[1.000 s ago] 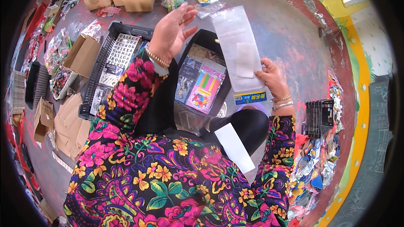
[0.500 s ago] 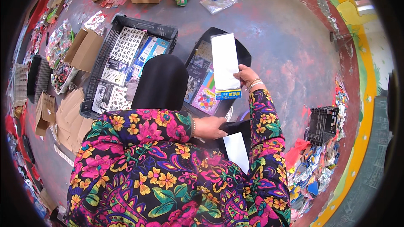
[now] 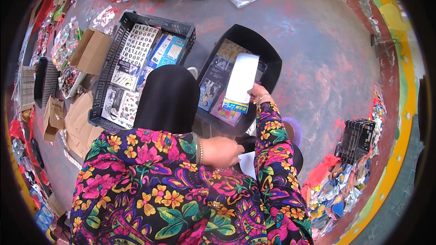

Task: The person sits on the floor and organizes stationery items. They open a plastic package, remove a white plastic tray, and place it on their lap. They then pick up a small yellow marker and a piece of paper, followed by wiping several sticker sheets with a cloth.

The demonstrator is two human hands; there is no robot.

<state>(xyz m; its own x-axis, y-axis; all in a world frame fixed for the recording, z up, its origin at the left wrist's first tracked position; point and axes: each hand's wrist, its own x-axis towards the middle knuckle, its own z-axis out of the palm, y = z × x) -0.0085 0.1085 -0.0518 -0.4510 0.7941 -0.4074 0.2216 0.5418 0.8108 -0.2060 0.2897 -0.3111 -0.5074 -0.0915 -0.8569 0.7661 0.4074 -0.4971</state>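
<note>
The person's right hand (image 3: pixel 258 92) is pinching the right edge of a long white packet (image 3: pixel 243 77) near its lower end, with thumb and fingers closed on it. A blue and yellow strip (image 3: pixel 235 106) is showing at the bottom of this packet. The packet is above the black bin (image 3: pixel 272 59), leaning a little to the right at its top; whether it touches the things inside, one cannot tell.

In the bin lie flat printed packs, and among them a pink pack (image 3: pixel 225 113) is partly under the strip. The left hand (image 3: pixel 222 152) is low, in front of the body, with the fingers bent and near together. Just beside its fingertips there is a white paper (image 3: pixel 248 163) on the lap, but it is not clear if the hand has hold of it.

To the left of the bin stands a dark grey crate (image 3: pixel 181 26), which holds letter sheets (image 3: pixel 136 47) and blue packs (image 3: pixel 165 52). A purple round thing (image 3: pixel 295 130) is near the right sleeve (image 3: pixel 277 136).
</note>
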